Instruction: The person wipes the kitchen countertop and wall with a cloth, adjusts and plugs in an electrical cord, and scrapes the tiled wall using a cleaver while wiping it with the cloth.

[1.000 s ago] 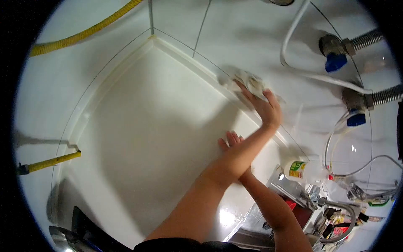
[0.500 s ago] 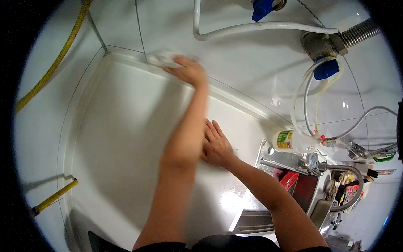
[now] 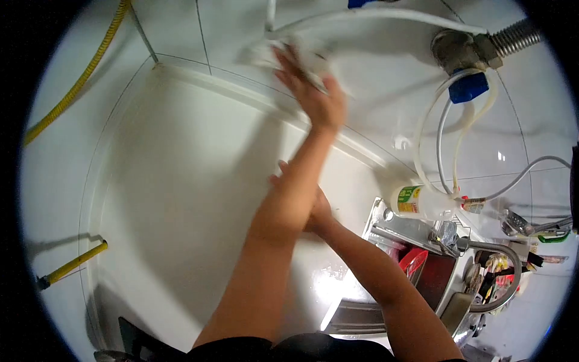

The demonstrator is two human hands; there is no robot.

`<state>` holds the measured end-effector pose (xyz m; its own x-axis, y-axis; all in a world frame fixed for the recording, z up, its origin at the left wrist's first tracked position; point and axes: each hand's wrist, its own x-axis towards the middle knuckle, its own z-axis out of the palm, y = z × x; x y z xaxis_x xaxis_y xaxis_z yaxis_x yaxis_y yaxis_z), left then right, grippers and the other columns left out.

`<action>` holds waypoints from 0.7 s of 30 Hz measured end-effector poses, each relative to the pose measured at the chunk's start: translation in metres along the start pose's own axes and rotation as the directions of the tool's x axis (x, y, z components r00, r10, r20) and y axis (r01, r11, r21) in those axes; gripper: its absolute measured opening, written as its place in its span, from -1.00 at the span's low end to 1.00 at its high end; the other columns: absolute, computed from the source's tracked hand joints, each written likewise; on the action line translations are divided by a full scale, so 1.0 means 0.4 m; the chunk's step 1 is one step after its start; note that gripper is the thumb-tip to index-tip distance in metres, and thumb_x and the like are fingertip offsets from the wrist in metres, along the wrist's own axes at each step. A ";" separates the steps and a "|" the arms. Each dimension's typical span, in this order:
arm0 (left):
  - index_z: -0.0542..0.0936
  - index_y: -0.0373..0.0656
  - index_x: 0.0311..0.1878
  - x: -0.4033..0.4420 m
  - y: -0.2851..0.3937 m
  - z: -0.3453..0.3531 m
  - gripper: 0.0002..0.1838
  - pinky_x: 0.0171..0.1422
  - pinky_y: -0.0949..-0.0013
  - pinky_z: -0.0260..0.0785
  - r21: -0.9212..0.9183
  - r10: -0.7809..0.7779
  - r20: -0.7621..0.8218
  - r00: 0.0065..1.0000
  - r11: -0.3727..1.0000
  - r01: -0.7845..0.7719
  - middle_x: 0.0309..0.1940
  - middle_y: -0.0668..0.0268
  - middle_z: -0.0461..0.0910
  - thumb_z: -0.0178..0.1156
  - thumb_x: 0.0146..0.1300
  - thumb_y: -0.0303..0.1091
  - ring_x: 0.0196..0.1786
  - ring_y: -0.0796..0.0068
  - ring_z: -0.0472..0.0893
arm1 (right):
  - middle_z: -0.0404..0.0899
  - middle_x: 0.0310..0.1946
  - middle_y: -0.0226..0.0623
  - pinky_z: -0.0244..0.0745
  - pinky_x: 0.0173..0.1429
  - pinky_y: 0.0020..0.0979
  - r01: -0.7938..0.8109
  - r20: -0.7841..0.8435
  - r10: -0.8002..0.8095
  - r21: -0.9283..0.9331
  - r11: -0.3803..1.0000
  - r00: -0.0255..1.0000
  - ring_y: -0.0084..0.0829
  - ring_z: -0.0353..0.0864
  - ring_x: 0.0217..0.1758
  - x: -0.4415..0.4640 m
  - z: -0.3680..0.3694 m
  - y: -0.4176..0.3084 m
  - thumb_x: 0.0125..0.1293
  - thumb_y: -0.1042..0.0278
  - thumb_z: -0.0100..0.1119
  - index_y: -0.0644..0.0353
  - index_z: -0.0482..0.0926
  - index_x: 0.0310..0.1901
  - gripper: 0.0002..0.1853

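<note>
My left hand (image 3: 322, 105) is raised against the tiled wall above the back edge of the counter. Its fingers press a whitish cloth (image 3: 316, 57), blurred by motion, to the tile just under a white hose. Lower down, my right hand (image 3: 318, 211) rests on the white countertop (image 3: 181, 151). My left forearm crosses in front of it and hides most of that hand; a few outstretched fingertips show past the forearm.
A yellow hose (image 3: 78, 90) runs down the left wall, and a yellow pipe end (image 3: 78, 262) juts out below. Valves with a blue handle (image 3: 468, 88) and white hoses (image 3: 386, 18) hang at upper right. A white jug (image 3: 422, 202) stands by the sink (image 3: 437, 271) and its curved faucet (image 3: 515, 265).
My left hand has moved right and up with the cloth, from the wall's lower edge to higher on the tile. My right hand stays on the counter, now more covered by the left forearm.
</note>
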<state>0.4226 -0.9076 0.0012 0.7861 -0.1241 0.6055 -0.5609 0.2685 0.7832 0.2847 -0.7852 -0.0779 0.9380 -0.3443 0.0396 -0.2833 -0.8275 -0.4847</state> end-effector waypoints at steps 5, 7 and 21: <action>-0.28 -0.53 0.42 0.008 0.002 0.005 -0.19 0.56 -0.08 -0.54 -0.184 -0.445 -0.031 0.895 0.883 0.433 0.45 -0.32 -0.32 -0.16 0.41 -0.13 0.52 -0.24 -0.28 | 0.06 0.44 -0.10 -0.15 0.55 -0.02 0.104 -0.002 -0.129 -0.574 0.813 0.992 -0.09 0.00 0.51 0.000 0.046 0.031 0.36 -0.06 -0.10 0.05 0.24 0.37 -0.38; -0.35 -0.47 0.43 -0.135 0.049 0.080 -0.10 0.55 -0.12 -0.54 -0.009 -0.369 0.026 0.929 0.929 0.370 0.45 -0.29 -0.37 -0.03 0.32 -0.18 0.52 -0.24 -0.32 | 0.03 0.45 -0.07 -0.14 0.54 0.02 0.084 -0.038 -0.104 -0.353 0.932 0.994 -0.06 0.01 0.51 0.005 0.028 0.021 0.34 -0.06 -0.06 0.07 0.26 0.35 -0.38; 0.17 -0.49 0.27 -0.115 -0.026 -0.042 -0.40 0.49 -0.13 -0.16 -0.177 -0.590 0.112 0.800 0.780 0.600 0.20 -0.25 0.30 0.01 0.30 -0.24 0.30 -0.23 0.26 | -0.06 0.50 -0.19 -0.16 0.55 -0.08 0.028 0.035 -0.014 -0.431 0.902 0.999 -0.20 -0.08 0.55 -0.004 0.019 0.014 0.27 0.04 0.06 -0.04 0.21 0.40 -0.34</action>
<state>0.3968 -0.8887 -0.0373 0.9305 -0.3643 0.0379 0.0804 0.3039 0.9493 0.2829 -0.7860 -0.0873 0.9484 -0.3167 0.0159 -0.3153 -0.9471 -0.0595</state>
